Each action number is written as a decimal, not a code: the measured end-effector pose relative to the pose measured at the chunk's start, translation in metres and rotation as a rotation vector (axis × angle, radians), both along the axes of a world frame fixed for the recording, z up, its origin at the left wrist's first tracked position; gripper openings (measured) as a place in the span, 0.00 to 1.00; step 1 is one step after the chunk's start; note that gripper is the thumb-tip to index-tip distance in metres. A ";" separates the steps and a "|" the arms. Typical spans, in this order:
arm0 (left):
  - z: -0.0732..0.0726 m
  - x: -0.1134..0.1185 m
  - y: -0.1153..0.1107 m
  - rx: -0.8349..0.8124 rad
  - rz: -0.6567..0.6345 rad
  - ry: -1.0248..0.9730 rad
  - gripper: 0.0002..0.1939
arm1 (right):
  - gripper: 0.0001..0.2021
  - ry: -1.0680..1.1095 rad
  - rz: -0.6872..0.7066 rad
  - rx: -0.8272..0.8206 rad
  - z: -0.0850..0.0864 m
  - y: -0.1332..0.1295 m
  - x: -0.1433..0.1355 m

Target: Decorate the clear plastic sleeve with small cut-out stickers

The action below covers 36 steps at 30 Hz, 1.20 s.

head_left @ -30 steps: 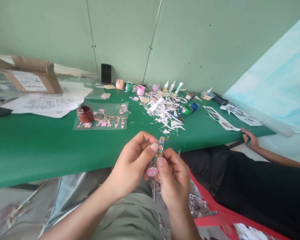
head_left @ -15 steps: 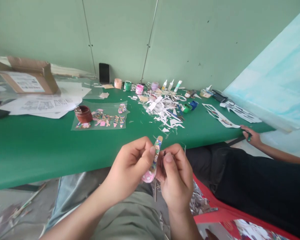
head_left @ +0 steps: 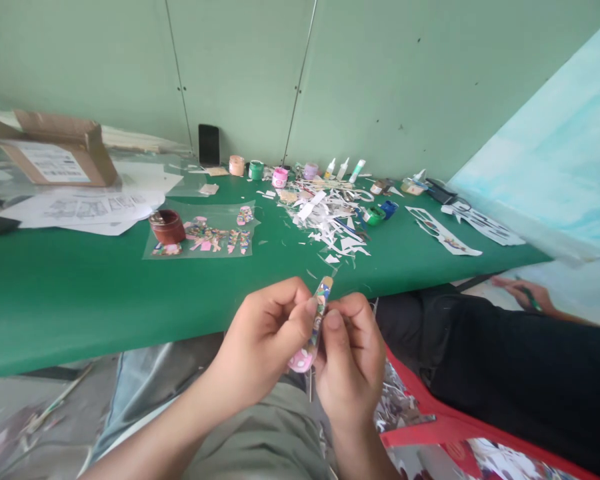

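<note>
Green, smooth and faintly glossy, the bench [head_left: 95, 293] runs across the view, its front edge rounded. Just in front of that edge, the strip [head_left: 321, 310] is held up at a tilt: narrow, flat and shiny, with a rounded tan tip, a many-coloured pattern along its length and a broader pink end with pale spots. The left hand [head_left: 267, 340] has its fingers nearly closed, thumb pressed over the curled forefinger, pinching the strip from the side. The right hand [head_left: 353, 363] is at the strip's other edge, its fingers curled in and the thumb closed down on them (whether they grip anything, I cannot tell).

On the bench, a clear plastic sheet [head_left: 220, 212] carries small patterned cutouts [head_left: 207, 237] and a round red-brown jar [head_left: 168, 227]. Thin, crisp white scraps [head_left: 325, 217] lie heaped beyond the hands, near small tubs of pink paint [head_left: 279, 177] and green paint [head_left: 375, 215]. At the left stands an open cardboard box [head_left: 65, 157]. On the right, another person's hand [head_left: 530, 295] holds something slim and green.
</note>
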<state>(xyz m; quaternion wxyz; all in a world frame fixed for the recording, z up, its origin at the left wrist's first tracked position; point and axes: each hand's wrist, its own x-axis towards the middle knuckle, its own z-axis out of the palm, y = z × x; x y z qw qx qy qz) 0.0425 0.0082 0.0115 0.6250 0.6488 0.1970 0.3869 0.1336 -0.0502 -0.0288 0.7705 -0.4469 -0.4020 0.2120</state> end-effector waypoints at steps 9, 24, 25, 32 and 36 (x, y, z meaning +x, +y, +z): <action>0.000 -0.001 -0.001 -0.055 -0.030 0.000 0.18 | 0.12 -0.037 -0.009 -0.015 -0.002 -0.001 0.000; -0.002 0.001 -0.003 -0.063 0.039 0.008 0.19 | 0.11 -0.106 0.037 0.021 -0.006 -0.004 -0.001; -0.002 0.001 -0.004 -0.059 0.048 0.015 0.19 | 0.10 -0.102 0.043 0.024 -0.007 -0.004 0.000; -0.001 0.000 -0.003 0.010 0.052 0.050 0.17 | 0.13 -0.026 0.022 -0.005 -0.008 -0.002 -0.001; 0.000 -0.001 -0.003 0.054 0.053 0.067 0.16 | 0.14 -0.036 -0.070 -0.010 -0.002 0.000 -0.002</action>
